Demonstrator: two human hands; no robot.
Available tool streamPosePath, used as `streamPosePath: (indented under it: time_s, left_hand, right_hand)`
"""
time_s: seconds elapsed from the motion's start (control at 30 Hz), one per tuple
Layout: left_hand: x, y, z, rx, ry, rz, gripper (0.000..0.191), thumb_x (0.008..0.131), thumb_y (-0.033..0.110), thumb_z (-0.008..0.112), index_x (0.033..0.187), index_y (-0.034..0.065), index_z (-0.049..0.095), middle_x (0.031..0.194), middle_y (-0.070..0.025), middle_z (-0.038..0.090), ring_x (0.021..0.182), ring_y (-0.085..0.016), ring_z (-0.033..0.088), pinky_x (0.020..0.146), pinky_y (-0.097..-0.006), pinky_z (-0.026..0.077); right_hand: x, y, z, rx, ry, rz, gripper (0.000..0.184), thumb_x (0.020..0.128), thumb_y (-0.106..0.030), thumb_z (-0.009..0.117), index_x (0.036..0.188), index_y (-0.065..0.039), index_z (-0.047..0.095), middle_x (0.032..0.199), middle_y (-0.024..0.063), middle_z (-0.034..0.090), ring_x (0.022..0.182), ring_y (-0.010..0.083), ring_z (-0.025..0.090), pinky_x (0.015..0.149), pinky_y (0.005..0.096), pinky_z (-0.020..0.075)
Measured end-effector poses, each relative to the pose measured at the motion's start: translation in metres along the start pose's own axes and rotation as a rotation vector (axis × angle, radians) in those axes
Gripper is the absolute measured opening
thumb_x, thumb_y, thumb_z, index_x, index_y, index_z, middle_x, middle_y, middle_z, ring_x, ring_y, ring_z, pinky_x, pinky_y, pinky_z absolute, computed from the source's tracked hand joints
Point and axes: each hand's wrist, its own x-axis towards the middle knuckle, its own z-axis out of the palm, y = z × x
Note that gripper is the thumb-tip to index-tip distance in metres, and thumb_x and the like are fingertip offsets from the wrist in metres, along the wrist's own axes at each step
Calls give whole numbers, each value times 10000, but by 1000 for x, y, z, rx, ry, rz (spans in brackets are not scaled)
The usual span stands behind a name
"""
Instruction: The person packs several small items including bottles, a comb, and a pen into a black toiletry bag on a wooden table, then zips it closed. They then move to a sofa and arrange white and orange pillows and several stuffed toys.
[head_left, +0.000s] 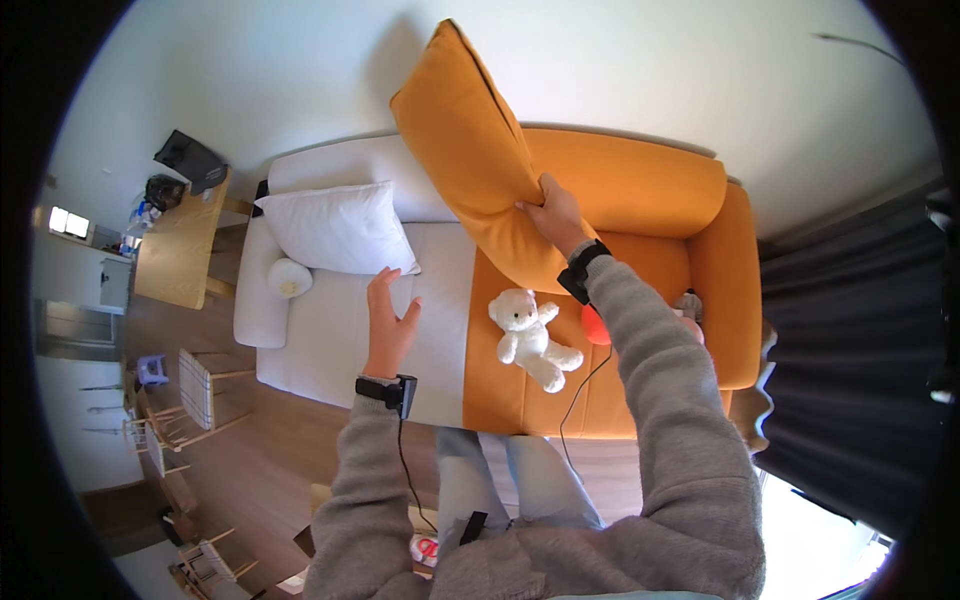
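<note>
My right hand grips the edge of a large orange cushion, which stands tilted above the sofa with one corner up in front of the wall. Over the white half of the sofa, my left hand holds nothing, thumb and fingers apart, just below a corner of a white pillow. A white teddy bear lies on its back on the orange seat. Beside it is a red round object, partly hidden by my right wrist and the cushion.
A round white plush rests by the left armrest. Grey and pink items lie near the right armrest, partly behind my sleeve. Left stand a wooden table and chairs. Dark curtains hang at right. Thin cables trail from both wristbands.
</note>
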Motion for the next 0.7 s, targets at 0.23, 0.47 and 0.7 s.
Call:
streamPosePath:
  time_s: [0.23, 0.47, 0.7]
  left_hand:
    - [34, 63, -27, -89, 110, 216, 909, 744, 124, 858, 1498, 65, 353, 1546, -215, 296, 1463, -400, 261, 1188, -493, 268]
    - [68, 127, -27, 36, 46, 384, 851, 703, 254, 894, 1449, 167, 493, 1587, -199, 289, 1511, -421, 187, 1209, -596, 156]
    - [69, 172, 20, 225, -534, 295, 891, 661, 415, 896, 1440, 188, 530, 1503, -124, 509, 1513, -373, 280, 1184, -693, -40]
  right_hand:
    - [-32, -57, -89, -417, -104, -242, 343, 821, -205, 783, 996, -65, 524, 887, 180, 686, 886, 433, 652, 719, 527, 497]
    - [-85, -95, -145, -586, -187, -379, 206, 867, -137, 695, 989, -107, 531, 815, 128, 666, 809, 386, 654, 655, 507, 486]
    - [-130, -100, -202, -646, -155, -271, 154, 882, -125, 667, 966, -106, 540, 798, 114, 666, 805, 379, 656, 644, 512, 483]
